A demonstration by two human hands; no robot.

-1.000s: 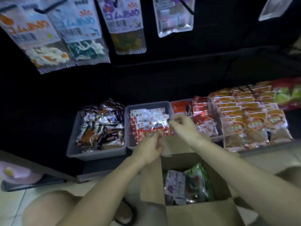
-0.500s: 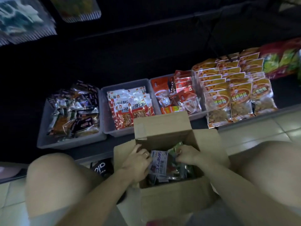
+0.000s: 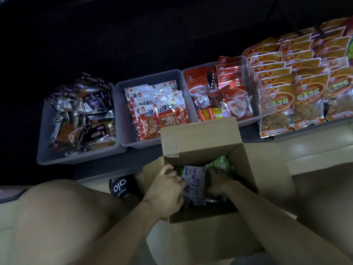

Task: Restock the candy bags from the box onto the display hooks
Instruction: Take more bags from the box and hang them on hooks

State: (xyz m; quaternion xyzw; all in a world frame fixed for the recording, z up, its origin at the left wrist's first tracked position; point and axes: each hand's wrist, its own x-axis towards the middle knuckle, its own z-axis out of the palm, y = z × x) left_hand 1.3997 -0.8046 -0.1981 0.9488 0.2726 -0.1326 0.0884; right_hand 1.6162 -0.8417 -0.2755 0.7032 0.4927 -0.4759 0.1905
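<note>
An open cardboard box (image 3: 200, 138) stands on the floor between my knees, its flaps folded out. Inside lie several candy bags; the top one is a candy bag (image 3: 193, 181) with a white and purple header card, and a green bag (image 3: 221, 163) shows behind it. My left hand (image 3: 166, 190) is inside the box with its fingers closed on the left edge of the white-headed bag. My right hand (image 3: 219, 181) grips the same bag's right side, its fingertips hidden in the box. The display hooks are out of view.
Three grey bins sit on the low shelf beyond the box: dark snack packs (image 3: 82, 115), red-and-white packs (image 3: 158, 111), red packs (image 3: 223, 92). Rows of orange bags (image 3: 298, 79) fill the shelf at right. A black item with white lettering (image 3: 120, 185) lies left of the box.
One second ago both hands were up at the red-and-white packs bin. They dropped into the box and now hold the white-headed bag. The view has tilted down, losing the hanging bags.
</note>
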